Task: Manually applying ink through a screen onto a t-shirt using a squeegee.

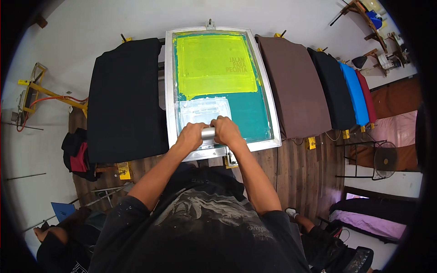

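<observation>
A screen-printing frame with a silver border and green mesh lies in front of me. Its upper part carries a yellow-green coated area with faint lettering, and its lower left has a pale patch of what looks like ink. My left hand and my right hand grip a silver squeegee handle over the lower part of the screen, their fingers wrapped round it from either side.
Shirt boards draped in black, brown, blue and red cloth flank the screen. A yellow jig with a red hose is at the left. A fan stands right. Other people's limbs show at the lower edges.
</observation>
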The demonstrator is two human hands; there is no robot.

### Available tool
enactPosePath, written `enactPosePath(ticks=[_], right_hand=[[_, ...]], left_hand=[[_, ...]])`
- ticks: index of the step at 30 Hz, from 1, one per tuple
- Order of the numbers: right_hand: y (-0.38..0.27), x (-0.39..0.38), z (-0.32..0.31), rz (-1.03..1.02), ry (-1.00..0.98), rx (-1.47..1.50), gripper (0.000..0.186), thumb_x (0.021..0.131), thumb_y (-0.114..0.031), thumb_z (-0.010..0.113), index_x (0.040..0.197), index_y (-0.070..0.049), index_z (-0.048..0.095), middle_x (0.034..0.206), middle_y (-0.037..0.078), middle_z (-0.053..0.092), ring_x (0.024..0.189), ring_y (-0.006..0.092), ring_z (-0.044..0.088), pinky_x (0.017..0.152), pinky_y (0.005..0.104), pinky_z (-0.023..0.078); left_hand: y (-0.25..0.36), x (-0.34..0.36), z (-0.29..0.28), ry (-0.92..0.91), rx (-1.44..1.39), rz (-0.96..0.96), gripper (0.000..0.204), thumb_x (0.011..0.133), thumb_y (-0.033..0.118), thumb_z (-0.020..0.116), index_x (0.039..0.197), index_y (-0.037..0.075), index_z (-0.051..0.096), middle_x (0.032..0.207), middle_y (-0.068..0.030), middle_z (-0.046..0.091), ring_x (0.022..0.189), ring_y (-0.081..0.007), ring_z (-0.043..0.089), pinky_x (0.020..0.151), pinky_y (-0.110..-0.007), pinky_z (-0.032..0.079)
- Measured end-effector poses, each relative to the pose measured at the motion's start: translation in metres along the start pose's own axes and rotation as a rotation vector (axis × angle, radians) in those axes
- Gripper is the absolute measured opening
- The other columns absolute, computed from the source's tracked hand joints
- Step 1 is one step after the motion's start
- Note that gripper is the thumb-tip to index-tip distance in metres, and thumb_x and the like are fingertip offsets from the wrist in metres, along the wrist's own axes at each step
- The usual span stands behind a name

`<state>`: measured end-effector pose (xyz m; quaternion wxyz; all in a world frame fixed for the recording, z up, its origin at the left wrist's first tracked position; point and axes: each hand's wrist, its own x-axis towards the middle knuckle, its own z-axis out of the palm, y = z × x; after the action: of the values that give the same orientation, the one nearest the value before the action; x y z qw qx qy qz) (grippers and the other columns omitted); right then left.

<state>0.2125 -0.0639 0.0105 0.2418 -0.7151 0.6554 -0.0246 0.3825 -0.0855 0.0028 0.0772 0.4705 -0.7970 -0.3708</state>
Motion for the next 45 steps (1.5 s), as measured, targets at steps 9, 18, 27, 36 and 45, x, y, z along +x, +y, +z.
enactPosePath(ticks=[9, 18, 27, 36, 45], right_hand=[[-0.009, -0.041, 0.018, 0.041, 0.006, -0.014, 0.043, 0.061, -0.003, 0.078, 0.104, -0.009, 0.070, 0.105, 0.013, 0.066, 0.100, 0.0352, 0.063, 0.085, 0.0457, 0.054], [-0.004, -0.076, 0.037, -0.099, 0.181, 0.033, 0.063, 0.062, 0.002, 0.072, 0.123, -0.009, 0.059, 0.118, 0.011, 0.060, 0.112, 0.0336, 0.058, 0.086, 0.0500, 0.048], [0.025, -0.127, 0.019, 0.093, 0.191, 0.387, 0.066, 0.072, -0.009, 0.078, 0.130, 0.002, 0.049, 0.126, 0.022, 0.050, 0.122, 0.0406, 0.047, 0.104, 0.0475, 0.039], [0.064, -0.148, 0.072, 0.494, 0.083, 1.249, 0.048, 0.089, -0.026, 0.075, 0.113, 0.004, 0.046, 0.098, 0.012, 0.063, 0.080, 0.0149, 0.062, 0.065, 0.0290, 0.056], [0.070, -0.152, 0.079, 0.587, 0.052, 1.518, 0.028, 0.092, -0.014, 0.071, 0.107, 0.001, 0.053, 0.089, 0.009, 0.064, 0.070, 0.0135, 0.064, 0.059, 0.0276, 0.059]], left_hand=[[0.009, -0.037, 0.014, -0.054, -0.027, -0.047, 0.042, 0.079, -0.007, 0.055, 0.118, 0.003, 0.068, 0.095, -0.0285, 0.069, 0.091, -0.0442, 0.067, 0.085, -0.049, 0.054], [-0.004, -0.063, 0.040, 0.124, 0.123, 0.253, 0.057, 0.072, 0.006, 0.074, 0.125, 0.003, 0.056, 0.123, -0.0174, 0.058, 0.115, -0.0369, 0.056, 0.100, -0.048, 0.043], [-0.002, -0.079, 0.046, 0.064, 0.060, 0.185, 0.075, 0.068, 0.006, 0.080, 0.136, 0.004, 0.048, 0.139, -0.0193, 0.045, 0.133, -0.0406, 0.044, 0.109, -0.053, 0.036], [0.011, -0.076, 0.036, 0.003, 0.169, 0.136, 0.080, 0.066, 0.005, 0.081, 0.138, 0.008, 0.047, 0.143, -0.0165, 0.043, 0.134, -0.0383, 0.044, 0.111, -0.054, 0.035], [0.005, -0.071, 0.037, 0.035, 0.244, 0.219, 0.075, 0.074, 0.034, 0.083, 0.135, 0.004, 0.052, 0.137, -0.0178, 0.050, 0.130, -0.0364, 0.049, 0.109, -0.053, 0.037]])
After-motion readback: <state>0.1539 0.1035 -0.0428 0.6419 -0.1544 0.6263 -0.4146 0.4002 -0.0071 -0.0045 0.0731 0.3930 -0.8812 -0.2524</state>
